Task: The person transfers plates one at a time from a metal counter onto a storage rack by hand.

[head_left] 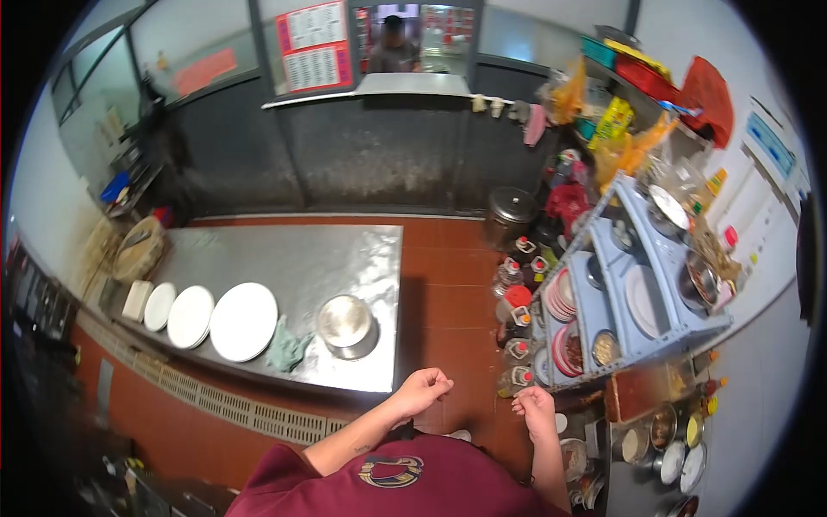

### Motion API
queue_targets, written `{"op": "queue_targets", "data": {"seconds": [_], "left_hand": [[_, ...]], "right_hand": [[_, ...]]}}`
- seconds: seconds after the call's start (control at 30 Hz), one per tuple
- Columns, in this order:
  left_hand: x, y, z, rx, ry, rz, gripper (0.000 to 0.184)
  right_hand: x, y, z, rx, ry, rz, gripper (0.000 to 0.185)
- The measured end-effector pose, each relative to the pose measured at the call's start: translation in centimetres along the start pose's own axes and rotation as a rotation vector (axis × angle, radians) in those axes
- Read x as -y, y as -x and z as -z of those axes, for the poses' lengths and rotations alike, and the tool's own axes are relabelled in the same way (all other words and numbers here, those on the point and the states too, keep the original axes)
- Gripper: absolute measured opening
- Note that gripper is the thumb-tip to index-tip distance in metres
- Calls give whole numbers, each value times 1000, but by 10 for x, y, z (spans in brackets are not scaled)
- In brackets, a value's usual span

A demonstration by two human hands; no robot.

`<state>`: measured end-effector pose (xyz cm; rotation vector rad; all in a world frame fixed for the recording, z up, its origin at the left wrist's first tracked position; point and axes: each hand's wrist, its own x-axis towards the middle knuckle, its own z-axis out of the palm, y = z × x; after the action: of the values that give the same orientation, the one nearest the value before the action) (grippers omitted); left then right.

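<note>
- Currently the left hand is nearer to the round silver metal pot, which lies ahead of it and to its left, upright on the shiny steel surface.
- Both hands are apart from the surface, fingers loosely curled; whether either pinches something small, I cannot tell.
- The right hand is nearest to a clear plastic bottle with a red cap, just beyond its fingers, yellowish liquid inside.
- The pot's long axis is upright; its top looks pale, lid or contents unclear.
- Just beside the pot lies a crumpled green cloth, then a large round white plate.
- On the blue-grey shelf rack, a round bowl holds pale pieces.
</note>
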<state>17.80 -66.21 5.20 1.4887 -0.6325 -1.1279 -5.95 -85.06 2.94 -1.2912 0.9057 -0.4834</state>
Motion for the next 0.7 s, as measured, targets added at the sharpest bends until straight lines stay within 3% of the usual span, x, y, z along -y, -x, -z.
{"op": "queue_targets", "data": {"seconds": [0.17, 0.33, 0.7], "left_hand": [[46, 51, 69, -112, 75, 43, 18], [47, 111, 106, -269, 174, 10, 19], [68, 185, 128, -684, 289, -91, 17]], "right_hand": [[12, 8, -96, 213, -26, 20, 7], [3, 14, -167, 372, 58, 6, 7], [13, -10, -260, 800, 230, 74, 9]]}}
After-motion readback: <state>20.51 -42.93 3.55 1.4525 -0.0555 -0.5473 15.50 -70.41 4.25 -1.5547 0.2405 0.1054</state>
